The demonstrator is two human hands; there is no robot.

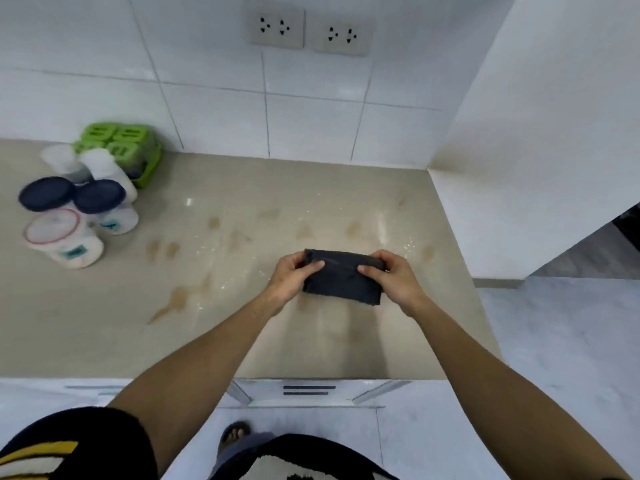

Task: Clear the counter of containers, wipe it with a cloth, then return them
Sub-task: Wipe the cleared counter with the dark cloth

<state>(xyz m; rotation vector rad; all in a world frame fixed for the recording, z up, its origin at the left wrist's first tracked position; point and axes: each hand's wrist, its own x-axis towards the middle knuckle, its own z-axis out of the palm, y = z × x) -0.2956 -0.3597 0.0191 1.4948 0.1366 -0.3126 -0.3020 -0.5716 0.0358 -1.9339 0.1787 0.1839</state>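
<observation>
A folded dark grey cloth (341, 278) is held just above the beige counter (242, 334), right of centre. My left hand (294, 275) grips its left end and my right hand (391, 275) grips its right end, thumbs on top. The containers stand grouped at the far left: a white jar with a pink-rimmed lid (64, 239), two jars with dark blue lids (45, 194) (100, 197), two white jars (60, 161) (107, 171) and a green basket-like container (123, 147) against the wall. Brown stains and wet specks (180, 296) mark the counter.
A white tiled wall with two sockets (275, 27) (341, 36) rises behind the counter. A white side wall (519, 168) bounds it on the right. The counter's front edge runs above a drawer front (308, 391). Pale floor lies to the right.
</observation>
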